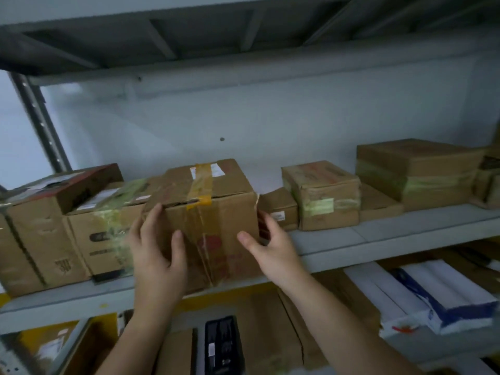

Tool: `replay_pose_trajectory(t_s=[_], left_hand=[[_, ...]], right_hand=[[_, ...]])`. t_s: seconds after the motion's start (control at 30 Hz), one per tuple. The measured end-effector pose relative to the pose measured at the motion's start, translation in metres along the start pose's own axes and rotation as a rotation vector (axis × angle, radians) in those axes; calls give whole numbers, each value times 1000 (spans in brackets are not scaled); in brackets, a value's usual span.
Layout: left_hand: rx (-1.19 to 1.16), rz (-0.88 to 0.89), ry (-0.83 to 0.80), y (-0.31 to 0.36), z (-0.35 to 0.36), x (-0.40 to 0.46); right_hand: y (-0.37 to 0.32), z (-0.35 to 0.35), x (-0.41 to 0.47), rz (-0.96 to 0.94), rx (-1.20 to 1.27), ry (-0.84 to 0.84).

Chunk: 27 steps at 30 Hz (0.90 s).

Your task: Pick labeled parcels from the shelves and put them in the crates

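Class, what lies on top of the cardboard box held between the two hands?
Tape strip and white label lie on the cardboard box, held between left hand and right hand. Its contents are hidden.

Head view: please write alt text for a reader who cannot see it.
Two bare hands, left hand and right hand, hold the sides of a taped box on a grey shelf. More boxes stand beside it.
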<state>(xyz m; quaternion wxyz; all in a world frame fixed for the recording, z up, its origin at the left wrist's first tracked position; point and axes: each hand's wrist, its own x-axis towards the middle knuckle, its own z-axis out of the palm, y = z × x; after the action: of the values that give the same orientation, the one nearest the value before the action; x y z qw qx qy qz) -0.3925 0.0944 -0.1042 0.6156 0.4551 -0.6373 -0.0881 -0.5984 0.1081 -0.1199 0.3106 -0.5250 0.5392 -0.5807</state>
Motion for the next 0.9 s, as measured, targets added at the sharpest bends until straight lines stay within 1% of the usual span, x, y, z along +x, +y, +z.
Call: replay_pose_trajectory(t_s=[0.1, 0.17, 0.23, 0.3, 0.33, 0.4, 0.43, 0.47, 0.53, 0.57, 0.63, 0.67, 0.73, 0.83, 0.87, 0.9], left_hand=[[404, 122, 37, -9, 18, 18], [548, 205, 15, -17, 29, 35], [583, 215, -34, -20, 38, 45], [566, 194, -40, -18, 43, 45], [553, 210, -18, -16, 45, 41], [536, 317, 20, -10, 49, 29], [533, 388, 1, -6, 54, 21], [534, 468, -53, -2, 61, 13], [520, 615, -195, 4, 79, -4], [492, 648, -252, 6, 88, -11], [399, 599, -313, 9, 105, -24], [344, 537, -317, 10, 111, -31], [258, 413, -316, 8, 122, -43], [221, 274, -326, 6, 134, -53], [204, 200, -336, 8, 137, -55], [165, 86, -347, 14, 138, -56]], right_hand=[[1, 4, 18, 2, -144, 31], [2, 6, 29, 10, -263, 17], [3, 3, 38, 22, -346, -18], [7, -6, 48, 0, -391, -37], [9, -12, 53, -30, -408, -12], [16, -26, 70, -130, -498, 108], [20, -32, 81, -187, -608, 159], [24, -37, 92, -232, -760, 165], [32, -42, 113, -270, -1080, 59], [36, -43, 121, -262, -1214, -16], [44, -44, 128, -250, -1386, -117], [49, -45, 129, -275, -1401, -119], [56, -45, 130, -382, -1322, -43], [64, -50, 124, -526, -1156, 60], [66, -53, 119, -572, -1102, 78], [67, -56, 113, -613, -1033, 99]])
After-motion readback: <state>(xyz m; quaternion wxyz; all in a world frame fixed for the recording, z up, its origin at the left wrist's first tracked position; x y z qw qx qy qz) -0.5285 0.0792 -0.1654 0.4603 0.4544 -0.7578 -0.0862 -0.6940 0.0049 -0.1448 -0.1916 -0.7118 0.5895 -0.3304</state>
